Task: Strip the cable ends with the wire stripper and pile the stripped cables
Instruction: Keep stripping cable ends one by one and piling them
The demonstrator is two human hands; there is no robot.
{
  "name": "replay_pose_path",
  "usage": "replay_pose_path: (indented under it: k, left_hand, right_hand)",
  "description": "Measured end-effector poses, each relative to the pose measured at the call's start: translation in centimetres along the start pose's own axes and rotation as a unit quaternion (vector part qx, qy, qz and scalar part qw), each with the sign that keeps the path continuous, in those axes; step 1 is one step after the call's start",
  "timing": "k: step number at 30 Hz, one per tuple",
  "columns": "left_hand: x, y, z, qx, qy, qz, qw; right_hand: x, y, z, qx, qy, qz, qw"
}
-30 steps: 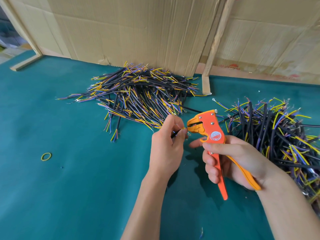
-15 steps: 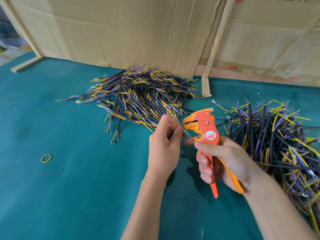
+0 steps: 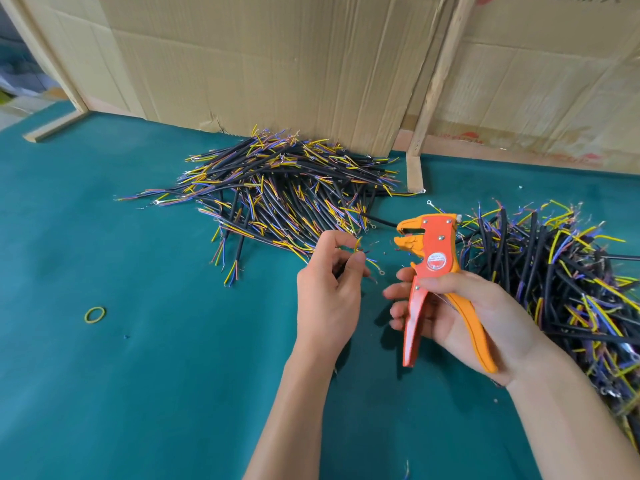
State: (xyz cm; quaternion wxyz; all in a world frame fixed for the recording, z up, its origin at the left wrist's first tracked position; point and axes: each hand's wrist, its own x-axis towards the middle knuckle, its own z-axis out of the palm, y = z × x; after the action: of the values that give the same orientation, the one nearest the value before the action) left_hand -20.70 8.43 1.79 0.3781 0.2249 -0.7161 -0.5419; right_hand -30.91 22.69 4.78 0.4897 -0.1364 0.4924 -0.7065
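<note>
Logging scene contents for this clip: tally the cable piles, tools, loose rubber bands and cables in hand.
Cable piles: 2 (far pile, right pile)
Wire stripper: 1
Rubber band: 1
Cable in left hand: 1
Total: 5

left: cable pile (image 3: 277, 192), before cardboard (image 3: 277, 64)
right: second cable pile (image 3: 561, 289)
between: hands, wire stripper (image 3: 429, 268)

Orange wire stripper (image 3: 427, 252), teal table (image 3: 138, 375), yellow rubber band (image 3: 95, 314)
</note>
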Motion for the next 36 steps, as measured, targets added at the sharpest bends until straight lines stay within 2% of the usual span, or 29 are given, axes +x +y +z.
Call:
replay_pose_path:
  k: [4,9,14,19,36]
  left_hand:
    - [0.2,-0.2,0.1,0.007,0.021,-0.013,1.0]
    - [0.2,-0.2,0.2,0.013,0.037,-0.018,0.999]
    - [0.2,-0.2,0.3,0.011,0.039,-0.01,0.999]
    - [0.2,-0.3,0.3,0.025,0.027,-0.005,0.999]
    - [0.1,-0.8,0.2,0.049,0.017,0.012,0.999]
  right_hand:
    - [-0.3,-0.3,-0.4,0.018,-0.002,-0.011,1.0]
    - [-0.8,-0.4,-0.3,-0.045,-0.009,0.046,0.998]
    - [-1.0,-0.5,0.4,-0.083,-0.019,0.068,0.994]
    - [-1.2,-0.4,0.9,-0.088,-0.043,0.07,0.993]
    - [-1.1,-0.2,1.6,-0.087,-0.039,0.061,0.994]
